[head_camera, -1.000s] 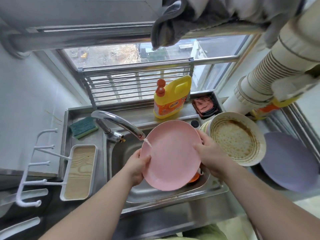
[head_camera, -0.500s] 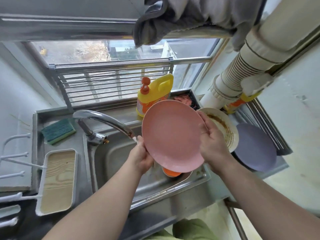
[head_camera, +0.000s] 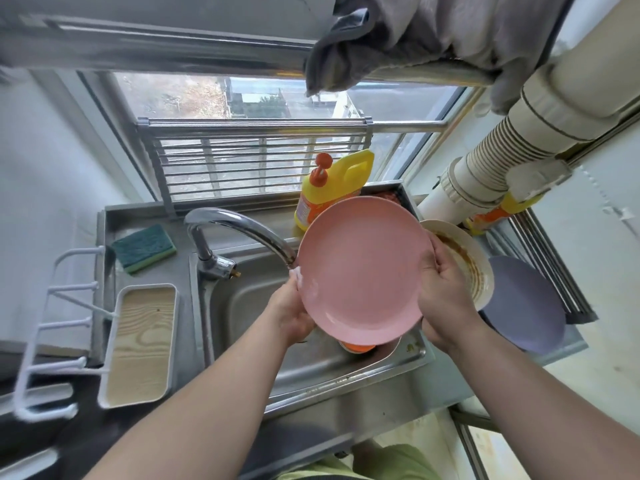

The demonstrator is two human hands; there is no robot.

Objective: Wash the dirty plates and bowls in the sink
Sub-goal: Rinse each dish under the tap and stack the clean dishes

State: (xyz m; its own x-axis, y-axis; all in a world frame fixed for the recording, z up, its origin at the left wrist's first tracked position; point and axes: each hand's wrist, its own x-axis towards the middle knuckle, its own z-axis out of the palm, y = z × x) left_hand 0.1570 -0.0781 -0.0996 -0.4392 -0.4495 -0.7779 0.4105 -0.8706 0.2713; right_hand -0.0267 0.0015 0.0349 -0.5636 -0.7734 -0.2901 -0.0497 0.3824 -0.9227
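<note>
— Hands on what?
— Left hand grips the pink plate at its eight o'clock edge, right hand at three o'clock, above the sink, beside the faucet.

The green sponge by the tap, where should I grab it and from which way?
Pinch the green sponge across its two long sides, coming straight down from above. It lies flat on the steel ledge left of the faucet, green scrubbing face up, with open space around it, so its narrow width probably suits a pinch. Both hands are busy with the pink plate right now.
</note>
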